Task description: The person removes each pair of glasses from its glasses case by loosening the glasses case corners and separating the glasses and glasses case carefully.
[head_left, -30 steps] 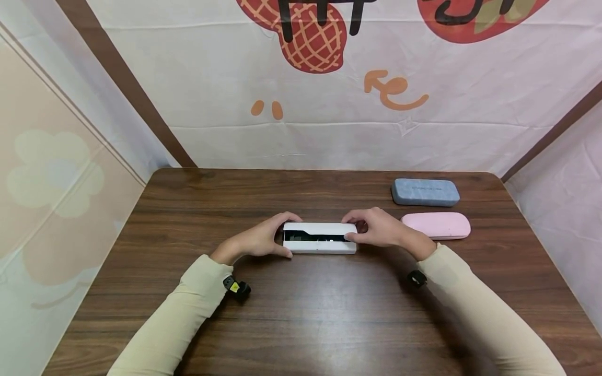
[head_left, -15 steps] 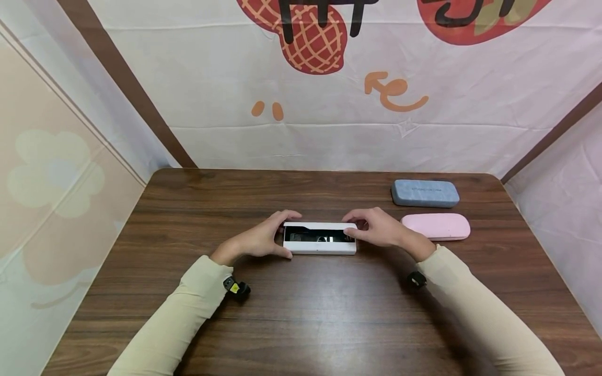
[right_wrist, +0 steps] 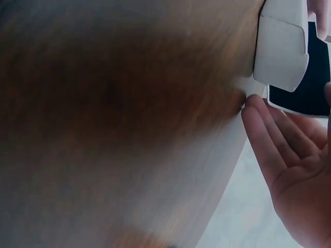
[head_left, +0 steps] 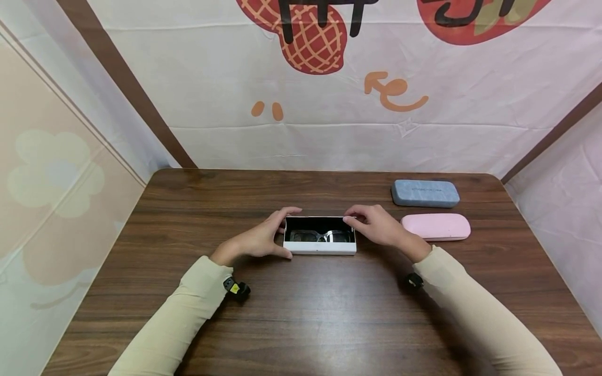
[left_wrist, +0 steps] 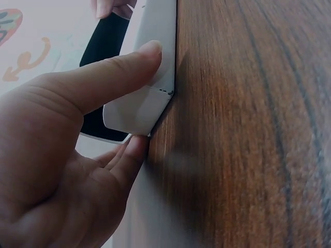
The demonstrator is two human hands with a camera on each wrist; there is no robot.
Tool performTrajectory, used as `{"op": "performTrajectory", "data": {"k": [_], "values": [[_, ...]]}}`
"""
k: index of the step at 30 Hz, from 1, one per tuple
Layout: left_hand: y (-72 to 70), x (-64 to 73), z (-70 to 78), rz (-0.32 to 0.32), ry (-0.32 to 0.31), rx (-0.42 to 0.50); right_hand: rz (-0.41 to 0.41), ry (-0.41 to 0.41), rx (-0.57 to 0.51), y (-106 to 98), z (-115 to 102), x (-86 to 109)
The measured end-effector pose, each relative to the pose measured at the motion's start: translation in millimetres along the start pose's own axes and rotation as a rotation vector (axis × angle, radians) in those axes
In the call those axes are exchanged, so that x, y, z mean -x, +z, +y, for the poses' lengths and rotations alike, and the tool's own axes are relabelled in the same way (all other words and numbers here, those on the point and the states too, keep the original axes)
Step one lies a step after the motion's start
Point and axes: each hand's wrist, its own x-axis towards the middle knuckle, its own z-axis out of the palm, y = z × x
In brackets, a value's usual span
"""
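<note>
A white glasses case [head_left: 320, 248] lies lengthwise near the middle of the table, its lid [head_left: 316, 223] raised to show a black lining. Dark-framed glasses [head_left: 336, 237] lie inside. My left hand [head_left: 254, 240] grips the case's left end, thumb on the front wall and fingers behind. In the left wrist view that thumb presses the white wall [left_wrist: 135, 111]. At the back right corner my right hand [head_left: 378, 227] holds the lid's edge between thumb and fingers. The right wrist view has the hand's long fingers [right_wrist: 266, 137] low beside the case's end.
A blue glasses case [head_left: 425, 193] lies at the table's back right, with a pink glasses case [head_left: 437, 226] in front of it, close to my right wrist. The wooden table [head_left: 301, 313] meets a printed cloth backdrop [head_left: 211, 94] at its far edge.
The case's lid has swung up and back, uncovering the glasses. My right hand has risen slightly with it. The left hand has stayed in place.
</note>
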Motion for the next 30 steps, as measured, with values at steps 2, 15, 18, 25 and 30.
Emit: {"op": "performTrajectory", "data": {"k": [2,15,18,25,30], "values": [[0.3,-0.5,-0.9,0.001,-0.004,0.003,0.016,0.010,0.017,1.4,0.2,-1.0],[-0.6,0.1,3.1,0.012,-0.008,-0.042,0.093,0.070,0.103,7.1,-2.9,-6.8],[-0.7,-0.1,2.9,0.002,-0.023,-0.045,0.093,0.070,0.116,8.3,-2.3,-7.5],[-1.7,-1.9,2.6,-0.033,-0.060,-0.023,0.088,0.061,0.114,8.2,-0.7,-7.4],[-3.4,-3.5,4.5,-0.052,-0.074,-0.047,0.101,0.060,0.100,7.2,-0.7,-6.6]]}}
